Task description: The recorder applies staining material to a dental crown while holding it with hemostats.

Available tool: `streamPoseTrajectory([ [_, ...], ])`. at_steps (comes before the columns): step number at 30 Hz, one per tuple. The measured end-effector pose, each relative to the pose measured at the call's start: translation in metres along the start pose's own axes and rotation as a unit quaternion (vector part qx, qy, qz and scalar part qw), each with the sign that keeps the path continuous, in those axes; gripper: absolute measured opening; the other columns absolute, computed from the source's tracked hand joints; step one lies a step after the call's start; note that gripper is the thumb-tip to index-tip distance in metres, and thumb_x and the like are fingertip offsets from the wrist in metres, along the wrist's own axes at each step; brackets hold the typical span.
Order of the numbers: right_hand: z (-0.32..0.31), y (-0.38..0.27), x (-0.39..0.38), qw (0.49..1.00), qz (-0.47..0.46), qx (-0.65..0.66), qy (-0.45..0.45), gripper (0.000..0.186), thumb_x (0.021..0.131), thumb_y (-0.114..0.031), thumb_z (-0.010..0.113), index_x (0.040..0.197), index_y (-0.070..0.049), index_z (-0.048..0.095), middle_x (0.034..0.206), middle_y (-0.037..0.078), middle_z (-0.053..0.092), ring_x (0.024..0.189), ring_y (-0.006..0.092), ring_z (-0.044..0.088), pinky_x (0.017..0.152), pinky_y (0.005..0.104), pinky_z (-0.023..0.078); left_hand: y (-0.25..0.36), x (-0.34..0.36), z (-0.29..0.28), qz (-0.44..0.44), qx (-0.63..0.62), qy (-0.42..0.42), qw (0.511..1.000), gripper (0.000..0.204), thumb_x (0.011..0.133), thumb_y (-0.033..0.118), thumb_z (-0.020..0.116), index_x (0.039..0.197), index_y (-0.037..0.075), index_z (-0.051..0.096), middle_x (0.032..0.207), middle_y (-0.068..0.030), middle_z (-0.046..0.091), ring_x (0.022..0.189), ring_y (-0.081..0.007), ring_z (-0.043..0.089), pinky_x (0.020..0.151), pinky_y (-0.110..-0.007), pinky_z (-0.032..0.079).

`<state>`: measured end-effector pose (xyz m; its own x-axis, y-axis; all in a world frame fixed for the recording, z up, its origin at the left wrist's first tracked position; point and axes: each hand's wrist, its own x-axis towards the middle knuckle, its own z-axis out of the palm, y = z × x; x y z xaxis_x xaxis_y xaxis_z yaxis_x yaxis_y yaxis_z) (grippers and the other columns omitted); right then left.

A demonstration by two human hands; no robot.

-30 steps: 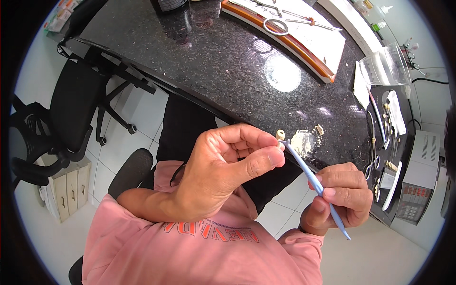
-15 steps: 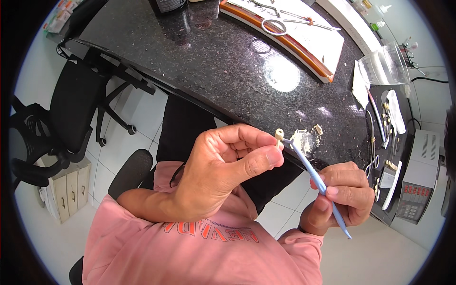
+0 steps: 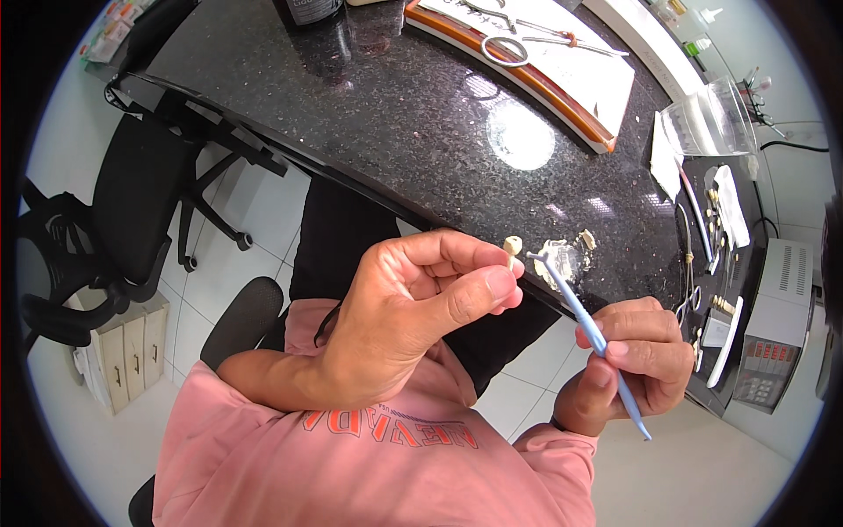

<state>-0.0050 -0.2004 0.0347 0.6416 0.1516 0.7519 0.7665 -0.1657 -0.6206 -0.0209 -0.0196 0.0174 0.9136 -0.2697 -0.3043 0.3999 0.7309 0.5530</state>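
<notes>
A small cream tooth (image 3: 513, 245) stands up from the fingertips of my left hand (image 3: 413, 307), pinched between thumb and forefinger. A dark pit shows in its top. My right hand (image 3: 637, 356) grips a slim light-blue dental instrument (image 3: 575, 312) like a pen. The thin bent tip of the instrument is just right of the tooth, with a small gap between them. On the counter behind the tip lies a smear of cream paste (image 3: 553, 263), with a crumbly lump (image 3: 587, 238) beside it.
The dark speckled counter (image 3: 395, 132) curves around me, its edge just beyond my hands. Ring-handled pliers (image 3: 507, 50) lie on an orange-edged book (image 3: 562, 88). A clear cup (image 3: 711, 119) and several small tools stand to the right. Left is a black chair (image 3: 145, 176).
The instrument's tip has drawn back slightly to the right, away from the tooth. The tooth has turned a little in my left fingers.
</notes>
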Motion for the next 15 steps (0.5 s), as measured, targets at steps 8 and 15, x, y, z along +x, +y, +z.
streamPoseTrajectory([
  [8, 0.0028, 0.0002, 0.0014, 1.0, -0.005, -0.002, -0.008, 0.019, 0.067, -0.001, 0.072, 0.077, 0.001, 0.056, 0.067, 0.013, 0.059, 0.049, 0.0171, 0.059, 0.043, 0.0247, 0.05, -0.0005, 0.0007, -0.0008, 0.002, 0.005, -0.006, 1.0, 0.019, 0.084, 0.006, 0.062, 0.099, -0.005, 0.06, 0.091, -0.0093, 0.064, 0.083, -0.011, 0.061, 0.078, -0.023, 0.049],
  [15, 0.0031, -0.0006, 0.0018, 1.0, 0.004, 0.006, -0.013, 0.018, 0.068, 0.0, 0.072, 0.077, 0.002, 0.057, 0.067, 0.013, 0.059, 0.05, 0.018, 0.059, 0.044, 0.0246, 0.051, 0.0008, 0.0006, -0.0009, -0.004, 0.019, -0.005, 1.0, 0.019, 0.084, 0.006, 0.062, 0.099, -0.005, 0.06, 0.091, -0.0096, 0.065, 0.083, -0.011, 0.061, 0.078, -0.023, 0.05],
])
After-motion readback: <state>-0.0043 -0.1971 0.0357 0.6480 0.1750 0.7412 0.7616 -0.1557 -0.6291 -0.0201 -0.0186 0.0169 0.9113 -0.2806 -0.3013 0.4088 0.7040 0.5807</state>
